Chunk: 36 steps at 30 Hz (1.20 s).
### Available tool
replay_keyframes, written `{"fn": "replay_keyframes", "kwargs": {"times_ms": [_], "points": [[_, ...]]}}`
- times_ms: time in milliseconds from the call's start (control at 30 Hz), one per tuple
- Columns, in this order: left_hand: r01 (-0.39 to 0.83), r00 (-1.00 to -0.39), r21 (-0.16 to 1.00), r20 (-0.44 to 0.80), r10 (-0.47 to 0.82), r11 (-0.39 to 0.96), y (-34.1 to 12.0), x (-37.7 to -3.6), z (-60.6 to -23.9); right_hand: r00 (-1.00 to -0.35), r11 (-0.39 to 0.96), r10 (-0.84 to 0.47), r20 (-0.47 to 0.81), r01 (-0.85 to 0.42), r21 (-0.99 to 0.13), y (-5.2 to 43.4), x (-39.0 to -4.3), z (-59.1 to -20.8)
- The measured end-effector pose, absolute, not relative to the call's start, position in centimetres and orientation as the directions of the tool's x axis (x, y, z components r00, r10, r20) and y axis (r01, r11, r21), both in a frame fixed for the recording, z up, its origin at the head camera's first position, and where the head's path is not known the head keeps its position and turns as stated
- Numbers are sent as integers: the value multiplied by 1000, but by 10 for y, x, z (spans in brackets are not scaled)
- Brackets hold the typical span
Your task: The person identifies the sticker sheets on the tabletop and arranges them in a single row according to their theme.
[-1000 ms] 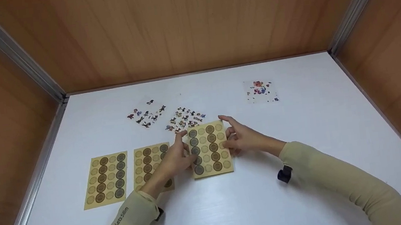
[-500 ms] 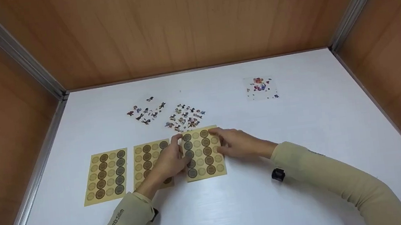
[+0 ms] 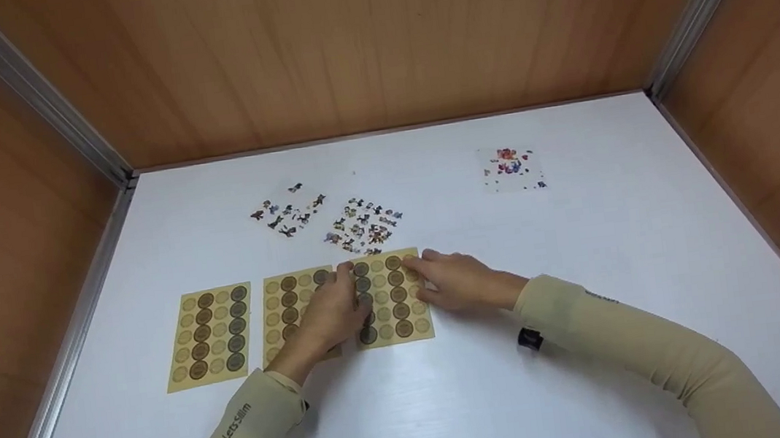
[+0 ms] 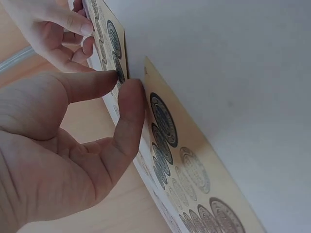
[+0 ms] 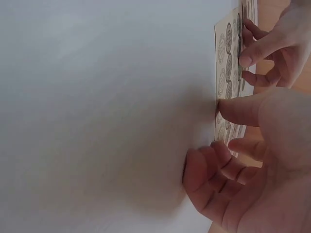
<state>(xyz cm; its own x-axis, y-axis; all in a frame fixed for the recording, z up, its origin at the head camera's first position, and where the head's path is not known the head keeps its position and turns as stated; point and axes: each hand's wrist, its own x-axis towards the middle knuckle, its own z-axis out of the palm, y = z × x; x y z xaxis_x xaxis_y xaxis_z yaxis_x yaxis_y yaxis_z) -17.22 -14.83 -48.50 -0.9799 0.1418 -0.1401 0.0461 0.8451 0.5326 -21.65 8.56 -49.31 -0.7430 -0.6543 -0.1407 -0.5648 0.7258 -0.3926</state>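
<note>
The head view looks down and forward over the white tabletop (image 3: 592, 313); both wrist views sit close behind the fingers (image 4: 129, 111), sharing the sticker sheet (image 3: 392, 299) between them.

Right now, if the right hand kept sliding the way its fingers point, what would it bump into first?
The right hand points leftward across the kraft sticker sheet it touches. Going straight on, it would probably first meet the left hand at that sheet's far edge, though depth is hard to judge.
</note>
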Motion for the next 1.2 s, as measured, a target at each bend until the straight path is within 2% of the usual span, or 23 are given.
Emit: {"fn": "replay_keyframes", "kwargs": {"times_ms": [300, 667, 933, 1200], "points": [[112, -968, 500, -138, 207, 859, -150, -168, -484, -725, 713, -678, -124, -607, -351, 84, -215, -496], [43, -940, 513, -269, 208, 857, -147, -165, -480, -705, 691, -703, -93, -647, -323, 85, -213, -495], [84, -942, 500, -241, 232, 862, -148, -164, -480, -711, 697, -697, -97, -639, -325, 82, -210, -494], [67, -936, 505, -265, 229, 860, -148, -165, -479, -707, 703, -696, -129, -633, -325, 80, -211, -491]]}}
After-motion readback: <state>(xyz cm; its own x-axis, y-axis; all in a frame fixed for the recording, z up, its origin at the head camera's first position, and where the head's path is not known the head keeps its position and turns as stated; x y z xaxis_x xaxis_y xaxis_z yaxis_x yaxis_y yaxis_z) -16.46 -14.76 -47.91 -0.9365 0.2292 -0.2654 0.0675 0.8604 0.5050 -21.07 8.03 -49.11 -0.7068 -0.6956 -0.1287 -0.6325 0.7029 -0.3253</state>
